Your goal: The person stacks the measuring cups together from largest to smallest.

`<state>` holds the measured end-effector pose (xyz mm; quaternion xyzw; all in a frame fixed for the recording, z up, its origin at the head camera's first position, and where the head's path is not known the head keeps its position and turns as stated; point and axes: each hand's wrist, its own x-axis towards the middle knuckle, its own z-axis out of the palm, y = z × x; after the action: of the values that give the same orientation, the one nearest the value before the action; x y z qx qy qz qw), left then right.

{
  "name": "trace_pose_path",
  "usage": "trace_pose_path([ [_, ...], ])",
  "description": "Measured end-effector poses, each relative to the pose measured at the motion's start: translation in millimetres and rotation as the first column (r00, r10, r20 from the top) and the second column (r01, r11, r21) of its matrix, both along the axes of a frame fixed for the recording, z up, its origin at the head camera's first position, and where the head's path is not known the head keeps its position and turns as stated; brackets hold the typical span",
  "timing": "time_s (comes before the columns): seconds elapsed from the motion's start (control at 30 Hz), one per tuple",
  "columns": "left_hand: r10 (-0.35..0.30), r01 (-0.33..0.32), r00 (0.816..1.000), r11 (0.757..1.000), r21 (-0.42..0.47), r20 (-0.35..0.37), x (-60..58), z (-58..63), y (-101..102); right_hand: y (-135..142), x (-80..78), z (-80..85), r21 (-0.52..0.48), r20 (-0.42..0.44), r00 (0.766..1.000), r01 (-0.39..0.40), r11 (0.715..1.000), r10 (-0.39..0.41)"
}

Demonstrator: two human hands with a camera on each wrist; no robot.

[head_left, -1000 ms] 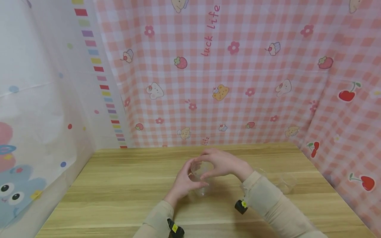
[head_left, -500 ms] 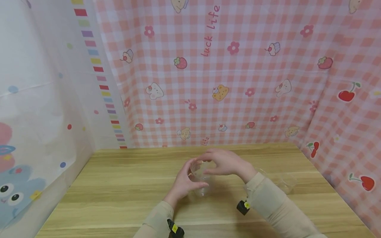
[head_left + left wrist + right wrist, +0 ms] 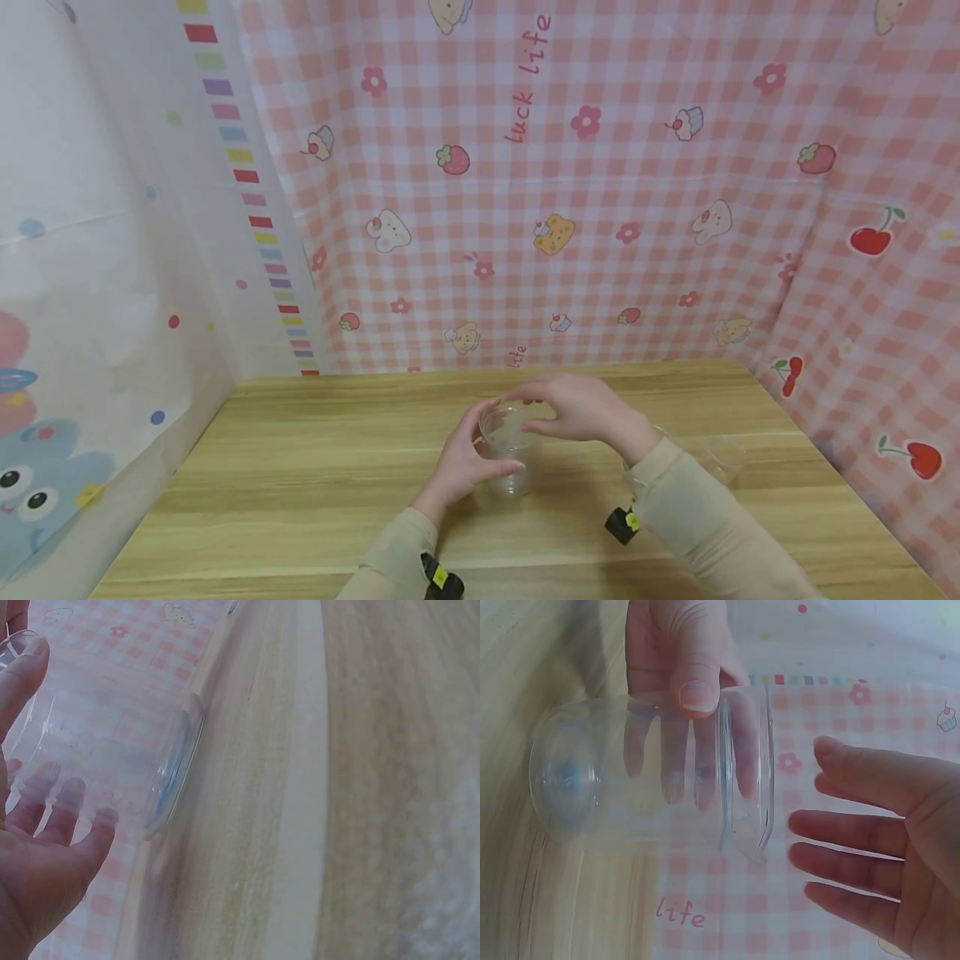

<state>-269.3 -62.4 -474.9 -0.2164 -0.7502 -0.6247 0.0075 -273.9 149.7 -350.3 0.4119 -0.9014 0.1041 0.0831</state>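
Note:
A clear, colourless cup [image 3: 512, 477] stands upright near the middle of the table. My left hand [image 3: 459, 461] holds it from the left side, thumb in front and fingers curved round behind. Through the cup's wall [image 3: 630, 814] those fingers show in the right wrist view. Two rim lines lie one above the other near its mouth, like one cup nested in another. My right hand [image 3: 576, 408] hovers just above and to the right of the rim. Its fingers [image 3: 847, 830] are loosely spread, with a gap between them and the cup, and nothing is in them.
Another clear cup [image 3: 726, 454] is on the wooden table [image 3: 300, 500] to the right, beyond my right sleeve [image 3: 690, 500]. Part of a further clear rim shows behind that wrist. A pink checked cloth [image 3: 555, 183] hangs along the table's back edge.
My right hand has drawn slightly to the right, away from the cup's mouth, and its fingers have come off the rim. The left hand and the cup stay in place.

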Motion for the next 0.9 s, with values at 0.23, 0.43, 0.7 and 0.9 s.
trace_pose_path([
  [0.23, 0.012, -0.012, 1.0, 1.0, -0.019, 0.01, 0.1, -0.8, 0.5, 6.8, 1.3, -2.6, -0.021, -0.149, 0.989, 0.016, 1.0, -0.019],
  [0.43, 0.009, -0.009, 1.0, 1.0, -0.015, 0.01, -0.1, -1.7, 0.6, 11.8, 1.7, -3.5, -0.063, -0.25, 0.968, -0.009, 0.998, -0.007],
  [0.7, 0.019, -0.019, 1.0, 1.0, -0.009, -0.005, 0.0, -1.2, 1.3, 19.2, 0.5, -6.5, -0.084, -0.338, 0.941, -0.029, 0.996, -0.001],
  [0.9, 0.016, -0.016, 1.0, 1.0, -0.014, -0.009, -1.0, -1.3, 0.9, 28.3, 1.0, -7.8, -0.092, -0.362, 0.932, -0.027, 0.995, -0.009],
])
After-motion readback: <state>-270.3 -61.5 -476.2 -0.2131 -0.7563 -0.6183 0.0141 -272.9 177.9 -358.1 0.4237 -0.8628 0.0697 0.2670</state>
